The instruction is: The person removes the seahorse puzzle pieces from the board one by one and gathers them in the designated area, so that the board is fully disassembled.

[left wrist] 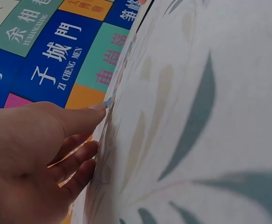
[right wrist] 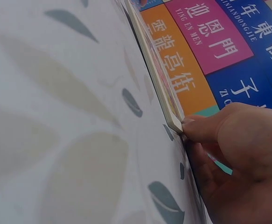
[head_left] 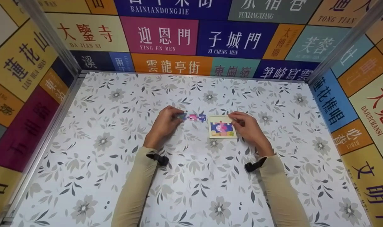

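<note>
My left hand [head_left: 166, 126] pinches a small blue-green jigsaw piece [head_left: 184, 117] between thumb and fingers, at the left end of a short row of pieces. The piece's edge [left wrist: 109, 102] shows at the thumb tip in the left wrist view. Beside it in the row lie a pink piece [head_left: 193, 117] and a purple-blue piece [head_left: 202, 118]. To the right is a cream puzzle tray [head_left: 222, 137], its lower part filled with a colourful picture. My right hand [head_left: 247, 126] grips the tray at its right side, thumb at the edge in the right wrist view.
A white tabletop [head_left: 191, 176] with a grey floral print lies under everything. Colourful panels with Chinese lettering [head_left: 166, 36] stand along the back and both sides. Metal frame posts [head_left: 57, 41] rise at the corners. Each wrist wears a black strap [head_left: 160, 159].
</note>
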Action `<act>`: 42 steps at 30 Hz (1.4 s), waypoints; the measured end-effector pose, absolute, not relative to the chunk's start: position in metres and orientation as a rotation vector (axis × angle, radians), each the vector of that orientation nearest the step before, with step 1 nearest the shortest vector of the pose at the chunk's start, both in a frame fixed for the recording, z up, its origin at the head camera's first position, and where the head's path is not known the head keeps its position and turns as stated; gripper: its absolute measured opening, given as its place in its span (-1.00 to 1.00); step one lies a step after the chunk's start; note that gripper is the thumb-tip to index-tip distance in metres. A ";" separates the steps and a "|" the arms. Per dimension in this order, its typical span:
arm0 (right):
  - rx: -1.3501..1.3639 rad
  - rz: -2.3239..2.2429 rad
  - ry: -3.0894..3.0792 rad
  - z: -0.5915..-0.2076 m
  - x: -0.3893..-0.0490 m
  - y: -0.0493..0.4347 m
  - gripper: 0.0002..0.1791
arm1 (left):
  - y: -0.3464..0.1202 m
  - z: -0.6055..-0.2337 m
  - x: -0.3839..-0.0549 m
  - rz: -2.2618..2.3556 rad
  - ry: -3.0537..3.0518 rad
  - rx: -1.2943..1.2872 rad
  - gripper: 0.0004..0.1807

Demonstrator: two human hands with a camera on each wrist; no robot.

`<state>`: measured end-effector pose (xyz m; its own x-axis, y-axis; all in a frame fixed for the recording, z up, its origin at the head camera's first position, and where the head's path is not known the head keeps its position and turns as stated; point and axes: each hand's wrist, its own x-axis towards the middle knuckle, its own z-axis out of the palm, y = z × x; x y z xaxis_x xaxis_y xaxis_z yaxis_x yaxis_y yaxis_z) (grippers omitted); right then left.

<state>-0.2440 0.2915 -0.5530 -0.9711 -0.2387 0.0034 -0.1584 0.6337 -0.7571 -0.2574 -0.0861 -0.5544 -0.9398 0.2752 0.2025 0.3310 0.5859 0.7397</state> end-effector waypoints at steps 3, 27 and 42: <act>-0.352 -1.245 2.757 -0.554 -0.244 0.292 -0.58 | -0.087 -0.555 -0.257 -1.283 -2.755 -0.546 -0.68; -0.323 -1.287 2.748 -0.554 -0.244 0.291 -0.59 | -0.093 -0.587 -0.277 -1.282 -2.635 -0.683 -0.67; -0.309 -1.280 2.736 -0.552 -0.244 0.293 -0.59 | -0.034 -0.540 -0.252 -1.312 -2.705 -0.807 -0.65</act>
